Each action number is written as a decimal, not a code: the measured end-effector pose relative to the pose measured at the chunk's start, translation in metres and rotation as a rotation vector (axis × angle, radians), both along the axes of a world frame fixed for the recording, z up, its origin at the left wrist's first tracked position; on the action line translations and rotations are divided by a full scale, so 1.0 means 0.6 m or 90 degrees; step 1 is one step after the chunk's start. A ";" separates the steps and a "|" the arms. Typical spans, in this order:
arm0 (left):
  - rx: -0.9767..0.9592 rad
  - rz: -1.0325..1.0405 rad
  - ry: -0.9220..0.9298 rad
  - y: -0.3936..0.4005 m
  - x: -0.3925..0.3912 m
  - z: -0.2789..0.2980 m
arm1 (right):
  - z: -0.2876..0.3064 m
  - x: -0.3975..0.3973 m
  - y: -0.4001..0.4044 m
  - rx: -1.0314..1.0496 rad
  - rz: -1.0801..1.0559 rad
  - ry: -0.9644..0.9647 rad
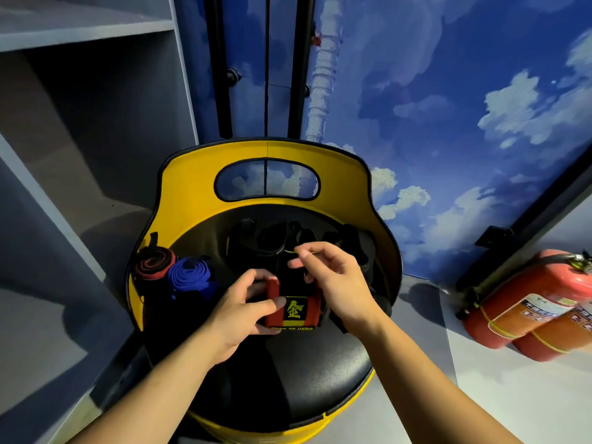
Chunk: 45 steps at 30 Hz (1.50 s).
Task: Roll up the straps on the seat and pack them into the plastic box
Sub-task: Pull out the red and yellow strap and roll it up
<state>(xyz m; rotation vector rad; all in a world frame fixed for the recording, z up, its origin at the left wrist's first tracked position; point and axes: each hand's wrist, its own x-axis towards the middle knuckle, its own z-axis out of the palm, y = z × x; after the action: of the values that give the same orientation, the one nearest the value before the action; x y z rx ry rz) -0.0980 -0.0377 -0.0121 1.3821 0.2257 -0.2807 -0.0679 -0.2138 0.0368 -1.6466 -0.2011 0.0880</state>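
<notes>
the seat [320,373] is a round black cushion with a yellow backrest [192,174] curving from 9 through 12 to 3 o'clock. at its centre the left hand [238,310] grips a red and black strap [293,307], thumb pressed over the front beside the yellow character and fingers curled round the back, probably to keep the wound part from springing loose. the right hand [333,277], just toward 1 o'clock of it, pinches the strap's black free end between thumb and forefinger and holds it raised, which looks like the tension needed for the next turn. so this strap seems mid-roll, not packed.

two finished rolls lie at 9 o'clock against the backrest: a red and black roll [153,262] and, touching it, a blue roll [192,278] (parked where the rim stops them unwinding, i would guess). a dark heap of loose straps [275,238] waits at 12 o'clock. the plastic box is not in view. two fire extinguishers [531,302] lie on the floor at 3 o'clock.
</notes>
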 end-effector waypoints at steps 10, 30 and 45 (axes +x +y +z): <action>0.001 0.153 -0.032 0.013 0.019 -0.002 | -0.015 -0.009 0.032 0.106 -0.004 0.126; -0.062 0.261 -0.049 0.002 0.017 0.013 | -0.071 -0.015 0.049 -0.072 -0.074 0.118; -0.095 0.144 -0.054 0.013 0.010 0.032 | -0.058 -0.006 0.033 0.133 0.022 0.208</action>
<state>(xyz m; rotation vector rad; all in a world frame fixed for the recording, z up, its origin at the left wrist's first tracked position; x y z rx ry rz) -0.0923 -0.0302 0.0072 1.2051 0.2832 -0.0495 -0.0715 -0.1937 0.0019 -1.3986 0.0120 0.3486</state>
